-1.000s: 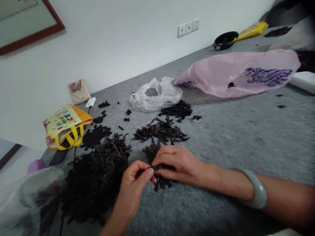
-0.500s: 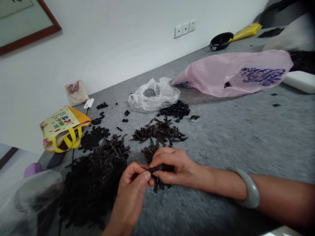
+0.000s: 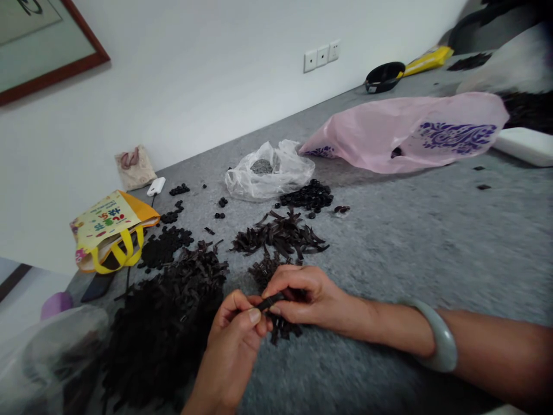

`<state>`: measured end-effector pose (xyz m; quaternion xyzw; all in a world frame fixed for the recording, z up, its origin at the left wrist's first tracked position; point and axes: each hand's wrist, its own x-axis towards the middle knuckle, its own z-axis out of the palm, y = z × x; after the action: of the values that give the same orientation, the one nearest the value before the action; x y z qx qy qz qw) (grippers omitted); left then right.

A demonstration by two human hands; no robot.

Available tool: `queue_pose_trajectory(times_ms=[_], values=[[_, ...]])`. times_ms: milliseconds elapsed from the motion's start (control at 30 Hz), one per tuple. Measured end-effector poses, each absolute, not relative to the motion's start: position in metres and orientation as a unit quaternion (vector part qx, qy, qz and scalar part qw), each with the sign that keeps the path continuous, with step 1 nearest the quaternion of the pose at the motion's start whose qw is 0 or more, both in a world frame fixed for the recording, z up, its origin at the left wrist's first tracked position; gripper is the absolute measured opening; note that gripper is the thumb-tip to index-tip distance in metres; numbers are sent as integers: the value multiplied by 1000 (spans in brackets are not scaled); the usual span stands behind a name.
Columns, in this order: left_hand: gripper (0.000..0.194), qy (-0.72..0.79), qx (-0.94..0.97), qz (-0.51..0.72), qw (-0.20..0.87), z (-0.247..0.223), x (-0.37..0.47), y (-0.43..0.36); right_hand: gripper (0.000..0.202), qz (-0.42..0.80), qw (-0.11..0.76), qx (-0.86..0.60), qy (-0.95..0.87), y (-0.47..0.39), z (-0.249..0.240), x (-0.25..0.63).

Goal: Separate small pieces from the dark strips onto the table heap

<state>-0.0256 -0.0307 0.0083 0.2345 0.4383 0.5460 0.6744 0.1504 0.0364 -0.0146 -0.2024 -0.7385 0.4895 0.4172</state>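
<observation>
Between my two hands is a short black strap (image 3: 271, 300), pinched at both ends. My left hand (image 3: 237, 329) grips its near end with thumb and forefinger. Closed on its other end is my right hand (image 3: 305, 294), which has a pale bangle (image 3: 436, 334) behind it on the forearm. Partly hidden under the hands lies a small heap of dark pieces with shiny bits (image 3: 264, 270). Just beyond it is a pile of loose black strips (image 3: 280, 233). A much larger black heap (image 3: 159, 340) spreads to the left of my left hand.
Round black pieces (image 3: 311, 196) lie beside a crumpled clear bag (image 3: 270, 173) on the grey tabletop (image 3: 410, 248). A pink plastic bag (image 3: 401, 129) and black bowl (image 3: 384, 76) are toward the back right. At left are a yellow-handled bag (image 3: 114, 227) and dark phone-like slab (image 3: 97, 286).
The strap between my hands has tilted and shows more of its length. Both hands keep their pinch in nearly the same place. The view has shifted slightly.
</observation>
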Motion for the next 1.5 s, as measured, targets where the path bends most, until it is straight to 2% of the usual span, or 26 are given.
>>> queue_pose_trajectory(times_ms=[100,333,567,767,933,1067,1133,1333,1500], values=[[24,451,252,547,659,8,-26,-32,14,529,413,-213,-710,35,-15,149],[21,531,356,559,528,4,-29,-37,20,690,364,-246,-575,34,-14,147],[19,524,357,559,534,5,-30,-36,27,751,322,-263,-513,36,-15,145],[19,524,334,563,545,3,-27,-35,24,850,280,-289,-340,35,-8,143],[20,503,307,558,585,2,-23,-31,26,879,273,-272,-282,34,-4,142],[20,486,289,541,623,1,-23,-27,27,882,273,-268,-276,34,-5,142],[21,505,286,547,604,-1,-25,-26,28,864,290,-282,-300,34,-7,142],[19,580,441,552,405,-5,-34,-36,31,747,358,-340,-446,37,-15,140],[19,594,443,504,445,-9,-30,-38,22,686,383,-326,-526,29,-13,138]])
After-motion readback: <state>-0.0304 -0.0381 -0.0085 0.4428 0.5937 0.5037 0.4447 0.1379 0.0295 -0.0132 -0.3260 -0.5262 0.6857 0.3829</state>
